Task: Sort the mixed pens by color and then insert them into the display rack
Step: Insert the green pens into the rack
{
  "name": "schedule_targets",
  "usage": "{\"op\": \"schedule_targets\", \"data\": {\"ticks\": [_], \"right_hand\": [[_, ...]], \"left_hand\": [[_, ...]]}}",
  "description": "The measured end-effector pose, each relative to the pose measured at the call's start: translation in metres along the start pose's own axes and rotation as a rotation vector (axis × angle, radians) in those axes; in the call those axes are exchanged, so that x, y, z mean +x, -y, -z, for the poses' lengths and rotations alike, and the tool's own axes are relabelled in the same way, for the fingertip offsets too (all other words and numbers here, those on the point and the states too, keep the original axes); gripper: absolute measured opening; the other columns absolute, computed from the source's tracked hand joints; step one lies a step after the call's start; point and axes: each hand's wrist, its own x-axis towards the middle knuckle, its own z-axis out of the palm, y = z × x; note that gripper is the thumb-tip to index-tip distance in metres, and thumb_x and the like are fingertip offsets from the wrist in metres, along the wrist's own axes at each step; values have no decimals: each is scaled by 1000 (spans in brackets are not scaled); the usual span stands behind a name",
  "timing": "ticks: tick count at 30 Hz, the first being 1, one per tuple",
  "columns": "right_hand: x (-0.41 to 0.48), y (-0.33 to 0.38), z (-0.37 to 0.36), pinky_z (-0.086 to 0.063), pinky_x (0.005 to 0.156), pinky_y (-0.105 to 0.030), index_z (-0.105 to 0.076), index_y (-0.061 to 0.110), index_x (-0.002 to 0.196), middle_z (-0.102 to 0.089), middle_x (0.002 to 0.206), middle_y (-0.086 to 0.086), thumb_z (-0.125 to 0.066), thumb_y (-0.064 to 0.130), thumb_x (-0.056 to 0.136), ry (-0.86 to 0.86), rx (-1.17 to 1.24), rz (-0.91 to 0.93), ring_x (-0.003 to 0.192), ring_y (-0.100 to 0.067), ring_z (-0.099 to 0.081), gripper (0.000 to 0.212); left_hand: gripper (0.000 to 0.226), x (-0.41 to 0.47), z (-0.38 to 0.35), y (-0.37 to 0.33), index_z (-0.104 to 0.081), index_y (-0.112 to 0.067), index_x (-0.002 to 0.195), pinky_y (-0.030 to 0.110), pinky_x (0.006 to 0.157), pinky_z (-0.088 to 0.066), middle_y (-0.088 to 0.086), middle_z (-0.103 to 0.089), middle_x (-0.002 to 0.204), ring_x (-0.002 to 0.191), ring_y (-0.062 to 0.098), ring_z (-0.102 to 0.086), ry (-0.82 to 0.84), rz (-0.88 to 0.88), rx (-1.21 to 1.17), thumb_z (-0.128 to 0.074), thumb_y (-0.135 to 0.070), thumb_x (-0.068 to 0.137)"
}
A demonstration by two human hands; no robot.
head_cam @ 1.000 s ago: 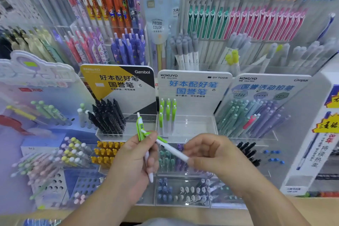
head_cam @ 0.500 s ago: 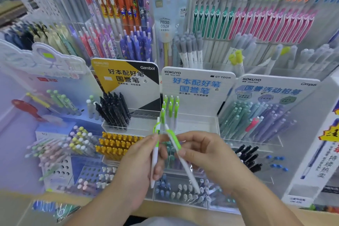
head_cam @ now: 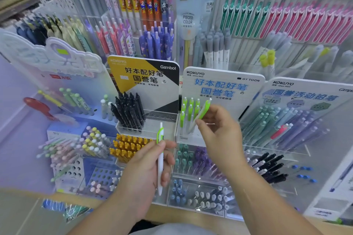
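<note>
KOKUYO rack [head_cam: 219,76] holds green pens [head_cam: 190,110] (upright, clustered left).

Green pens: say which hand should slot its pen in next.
Right: the right hand holds its green pen tilted beside the rack's green row; the left hand holds its pen lower, apart from it.

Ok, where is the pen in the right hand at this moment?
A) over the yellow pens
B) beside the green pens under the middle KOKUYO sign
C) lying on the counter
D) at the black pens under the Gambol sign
B: the right hand pinches a green pen, tilted, right beside the standing green pens under the KOKUYO sign; the left hand holds the other green pen lower down.
</note>
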Motion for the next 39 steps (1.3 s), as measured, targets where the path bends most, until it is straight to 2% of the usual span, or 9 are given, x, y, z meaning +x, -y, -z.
{"op": "schedule_targets", "data": {"ticks": [4, 12, 16, 18, 23, 29, 33, 36, 39], "right_hand": [[-2, -10, -12, -49, 75, -12, -63, 33, 100, -69, 86, 20, -71, 3, 87, -14, -30, 33, 80, -2, -66, 33], [-2, -14, -17, -56, 81, -29, -66, 27, 107, -70, 93, 13, -69, 4, 88, -4, -159, 149, 85, -6, -67, 30], [-5, -21, -20, -56, 76, -33, -47, 41, 125, -68, 88, 12, -70, 4, 87, -6, -272, 204, 78, -8, -66, 57], [-5, -24, -21, -56, 75, -35, -37, 42, 134, -68, 87, 6, -69, 4, 87, 5, -335, 238, 77, -16, -67, 69], [-6, -30, -28, -56, 66, -42, -37, 43, 133, -67, 82, -1, -69, 5, 87, 33, -451, 279, 71, -26, -65, 67], [-5, -35, -32, -55, 60, -43, -27, 46, 137, -70, 84, 0, -66, 13, 89, 45, -541, 244, 67, -28, -66, 69], [-4, -37, -34, -55, 58, -41, -26, 47, 137, -69, 82, 3, -65, 18, 90, 38, -598, 241, 66, -26, -65, 68], [-6, -34, -30, -55, 60, -39, -26, 50, 137, -69, 86, 8, -66, 22, 90, 48, -594, 231, 69, -22, -66, 69], [-12, -23, -20, -54, 64, -33, -36, 46, 133, -68, 86, 15, -70, 25, 88, 11, -467, 203, 71, -9, -66, 60]], "left_hand": [[30, 2, 5, -1, -75, -11, 91, 30, 47, -31, 12, -58, 73, 47, 19, -40, -6, 11, 8, -59, -34, 81], [28, 2, 12, -2, -75, -13, 90, 30, 47, -31, 12, -59, 73, 49, 19, -40, 2, 39, 6, -59, -33, 81], [29, 2, 14, -1, -74, -11, 91, 29, 46, -32, 12, -58, 73, 49, 19, -40, -1, 45, -2, -60, -33, 80], [30, 1, 14, -1, -73, -8, 93, 29, 44, -32, 13, -57, 73, 48, 20, -39, 0, 48, -9, -60, -32, 80], [30, -1, 15, -2, -74, -9, 92, 28, 43, -34, 13, -57, 72, 48, 19, -40, 10, 50, -16, -60, -32, 79], [32, -2, 15, -4, -75, -10, 92, 28, 44, -34, 13, -57, 71, 47, 19, -40, 35, 56, -27, -58, -35, 81], [41, -2, 13, -4, -70, -3, 100, 29, 44, -34, 15, -56, 72, 46, 20, -39, 37, 74, -55, -54, -38, 84], [43, -1, 10, -6, -68, -1, 102, 28, 43, -34, 14, -56, 71, 46, 20, -39, 42, 95, -64, -51, -38, 86], [40, 1, 7, -6, -70, -3, 98, 30, 44, -35, 15, -56, 72, 47, 21, -40, 36, 93, -56, -44, -32, 97]]}}
